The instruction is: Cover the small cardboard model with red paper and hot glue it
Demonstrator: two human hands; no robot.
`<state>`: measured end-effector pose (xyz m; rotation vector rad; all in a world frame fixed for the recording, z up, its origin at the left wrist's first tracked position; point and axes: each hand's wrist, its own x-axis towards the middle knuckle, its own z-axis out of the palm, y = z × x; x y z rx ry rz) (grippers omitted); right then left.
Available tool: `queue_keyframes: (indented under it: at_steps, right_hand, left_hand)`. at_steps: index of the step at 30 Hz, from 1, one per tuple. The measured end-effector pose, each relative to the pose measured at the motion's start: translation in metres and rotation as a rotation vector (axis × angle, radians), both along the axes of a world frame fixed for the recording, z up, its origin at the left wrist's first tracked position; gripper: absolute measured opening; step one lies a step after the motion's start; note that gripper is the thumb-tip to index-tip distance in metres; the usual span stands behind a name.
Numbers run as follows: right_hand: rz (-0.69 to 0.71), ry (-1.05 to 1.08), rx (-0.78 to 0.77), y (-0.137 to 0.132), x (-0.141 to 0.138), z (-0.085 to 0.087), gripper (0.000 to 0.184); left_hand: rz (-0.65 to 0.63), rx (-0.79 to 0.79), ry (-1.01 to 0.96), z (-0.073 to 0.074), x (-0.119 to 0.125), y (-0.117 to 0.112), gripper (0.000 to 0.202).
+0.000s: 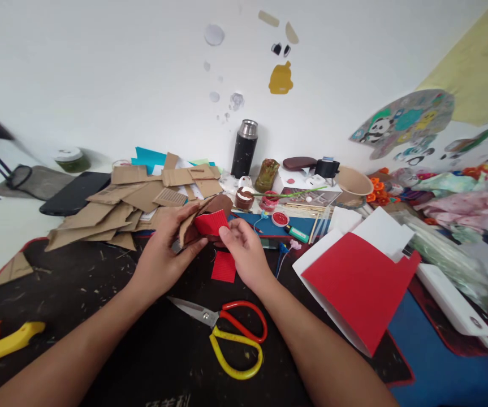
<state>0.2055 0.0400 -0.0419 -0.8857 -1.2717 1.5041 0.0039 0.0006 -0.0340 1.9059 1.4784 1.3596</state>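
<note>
Brown piece (217,203) is partly hidden by hands (162,251) (247,252) and red strip (210,223).

wall (142,73): is glowing pale in diffuse light
black flask (244,154): is casting a faint shadow rightward
dark mat (142,350): is looking dim
ridged red piece (211,223): is reading fairly clearly
pink bundle (449,202), far right: is blurring and stretching

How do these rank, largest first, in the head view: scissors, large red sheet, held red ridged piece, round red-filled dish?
1. Large red sheet
2. Scissors
3. Held red ridged piece
4. Round red-filled dish
</note>
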Motion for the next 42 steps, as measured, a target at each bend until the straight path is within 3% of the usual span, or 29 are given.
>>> queue_keyframes:
  at_steps: [4, 10, 20, 25, 30, 34, 42]
  right_hand:
    - [0.031, 0.015, 0.004, -0.003, -0.003, -0.001, 0.054]
    - [-0.013, -0.065, 0.095, -0.001, 0.004, 0.007, 0.047]
    - [-0.124, 0.003, 0.136, 0.001, 0.005, 0.019, 0.045]
    - [-0.132, -0.067, 0.147, -0.002, 0.003, 0.022, 0.046]
    - [-0.134, -0.102, 0.205, -0.003, 0.003, 0.023, 0.035]
    - [-0.133, -0.142, 0.230, -0.003, 0.003, 0.023, 0.031]
    - [-0.098, -0.177, 0.238, 0.001, 0.004, 0.019, 0.041]
  left_hand:
    - [0.077, 0.069, 0.131, 0.007, -0.007, 0.000, 0.045]
    - [0.124, 0.189, 0.276, 0.011, -0.017, 0.002, 0.043]
    - [0.009, 0.307, 0.449, 0.023, -0.018, 0.000, 0.044]
    - [-0.011, 0.342, 0.510, 0.027, -0.012, -0.003, 0.045]
    - [-0.034, 0.345, 0.588, 0.029, -0.013, -0.004, 0.050]
    - [-0.064, 0.357, 0.612, 0.031, -0.014, -0.003, 0.058]
    - [-0.084, 0.336, 0.559, 0.030, -0.013, -0.004, 0.069]
